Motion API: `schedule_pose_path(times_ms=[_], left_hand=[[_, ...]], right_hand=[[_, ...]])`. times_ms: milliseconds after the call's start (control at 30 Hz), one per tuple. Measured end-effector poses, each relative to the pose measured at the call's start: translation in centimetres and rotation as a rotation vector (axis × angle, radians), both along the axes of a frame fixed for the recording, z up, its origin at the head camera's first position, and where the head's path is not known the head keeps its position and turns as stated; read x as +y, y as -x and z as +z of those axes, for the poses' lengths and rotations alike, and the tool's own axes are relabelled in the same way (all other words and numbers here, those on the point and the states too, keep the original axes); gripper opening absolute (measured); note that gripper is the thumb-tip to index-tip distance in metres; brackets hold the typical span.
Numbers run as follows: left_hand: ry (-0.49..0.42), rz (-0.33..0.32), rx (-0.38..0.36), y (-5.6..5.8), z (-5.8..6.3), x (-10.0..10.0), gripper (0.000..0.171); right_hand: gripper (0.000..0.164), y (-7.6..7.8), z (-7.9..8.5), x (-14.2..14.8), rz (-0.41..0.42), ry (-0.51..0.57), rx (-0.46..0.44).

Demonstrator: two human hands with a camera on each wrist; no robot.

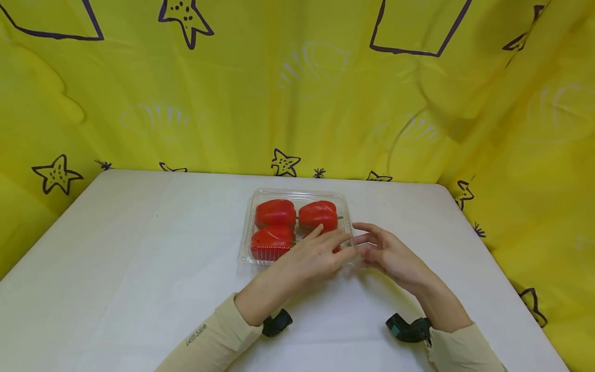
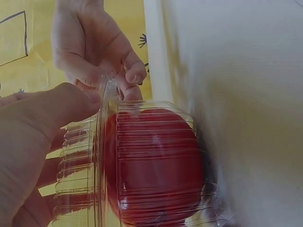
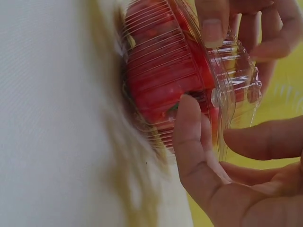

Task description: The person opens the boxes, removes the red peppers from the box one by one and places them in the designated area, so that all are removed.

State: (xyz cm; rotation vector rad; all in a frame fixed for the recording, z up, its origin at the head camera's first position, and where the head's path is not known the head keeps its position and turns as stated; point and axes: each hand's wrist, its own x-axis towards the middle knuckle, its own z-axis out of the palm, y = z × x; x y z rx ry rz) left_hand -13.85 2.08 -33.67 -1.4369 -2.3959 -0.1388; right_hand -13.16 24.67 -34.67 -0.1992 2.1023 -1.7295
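Watching somebody fussing with a clear plastic box [image 1: 246,232] of red peppers [image 1: 275,214] here; it's sitting flat around the middle of the white-covered bench [image 1: 139,268], in front of a yellow curtain [image 1: 241,103]. Both hands are crowding the near right corner. The left hand [image 1: 318,254] is pinching the lid [image 2: 78,135], thumb pressing at the rim and fingers spreading over the top, and I'm guessing that's serving to steady the thing, since thin plastic like that would be sliding or flexing otherwise. The right hand [image 1: 392,256] is bracketing the corner, thumb by the lid side of the rim, fingers by the lower wall. That's probably about reaching the edges where they're meeting. Can't tell if that grip is actually squeezing or just touching, tbh. The peppers are lying on their sides, at least three plainly showing, presumably because they're fitting under the lid better that way.
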Motion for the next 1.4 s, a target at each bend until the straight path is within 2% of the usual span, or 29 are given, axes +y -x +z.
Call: schedule_pose_path(times_ms=[200,267,500,800,1067,1133,1333,1400], left_hand=[[0.116,0.051,0.05,-0.4,0.0,0.0,0.041],[0.128,0.052,0.076,-0.4,0.0,0.0,0.039],[0.117,0.052,0.177,-0.3,-0.2,0.2,0.025],[0.117,0.039,0.247,0.0,-0.5,0.2,0.02],[0.131,0.035,0.344,0.2,-0.9,0.2,0.025],[0.116,0.039,0.339,0.2,-1.0,0.3,0.025],[0.032,0.059,0.244,0.0,-1.3,0.6,0.039],[0.006,0.064,0.236,-0.2,-1.4,0.7,0.038]], right_hand=[[0.063,0.2,-0.5,0.3,0.026,0.087,-0.086],[0.064,0.3,-0.6,0.6,0.031,0.133,-0.108],[0.066,0.5,-1.0,1.2,0.086,0.26,-0.153],[0.066,0.9,-1.4,1.3,0.114,0.348,-0.185],[0.073,0.9,-1.9,1.5,0.169,0.447,-0.23],[0.073,0.9,-2.0,1.5,0.171,0.457,-0.228],[0.061,0.9,-2.1,1.4,0.161,0.461,-0.216],[0.057,0.9,-2.1,1.3,0.163,0.463,-0.214]])
